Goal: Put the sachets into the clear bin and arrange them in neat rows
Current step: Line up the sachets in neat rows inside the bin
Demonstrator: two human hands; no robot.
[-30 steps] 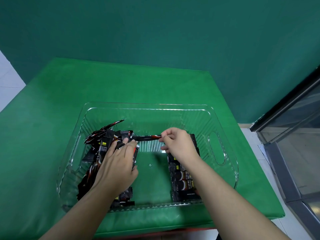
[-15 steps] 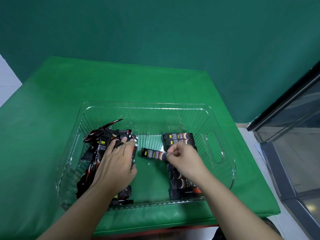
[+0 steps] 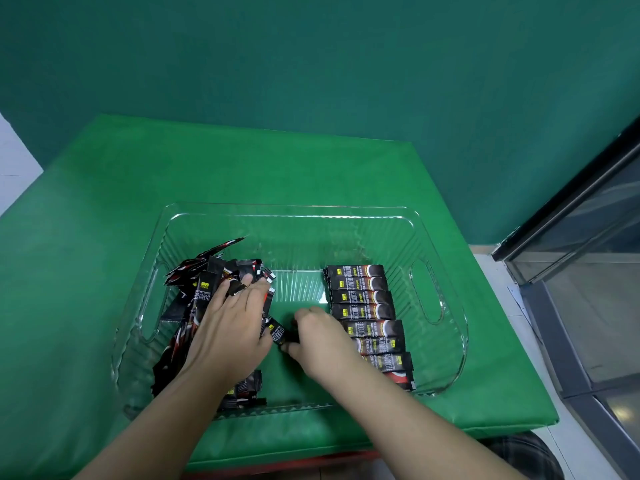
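The clear bin (image 3: 291,216) sits on a green table. A loose heap of black sachets (image 3: 204,282) fills its left side. My left hand (image 3: 230,327) rests flat on that heap, fingers spread. On the right side, a neat row of black sachets (image 3: 363,306) lies stacked from back to front. My right hand (image 3: 318,337) pinches one black sachet (image 3: 278,332) low over the bin's floor, between the heap and the row. Its right end is hidden under my fingers.
The green table (image 3: 104,202) extends behind and to the left of the bin. A teal wall stands behind. A glass-fronted cabinet (image 3: 588,254) stands at the right, over a tiled floor.
My right hand has carried the single sachet from the back of the bin down and toward me, uncovering the far end of the row. My left hand stays on the heap.
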